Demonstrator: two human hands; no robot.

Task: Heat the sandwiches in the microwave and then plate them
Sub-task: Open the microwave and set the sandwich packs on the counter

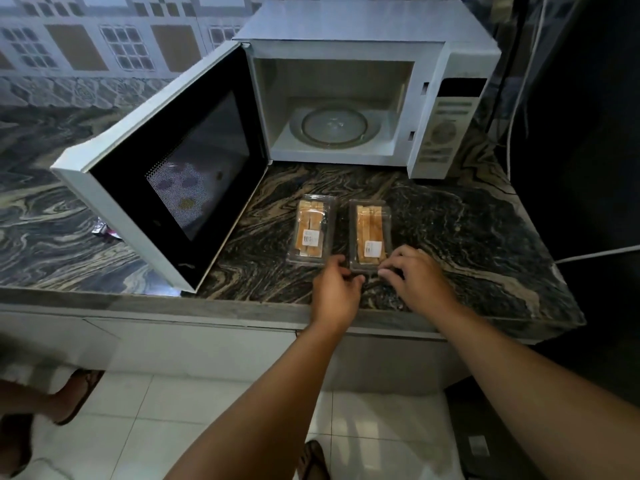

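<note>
Two clear sandwich packs lie side by side at frame centre on the marbled tabletop [450, 216]: left pack [311, 230], right pack [370, 233]. Left hand [337, 289] and right hand [415, 275] pinch the right pack's near edge. Microwave [346, 98] behind, door [166, 178] open, turntable [334, 124] bare.
</note>
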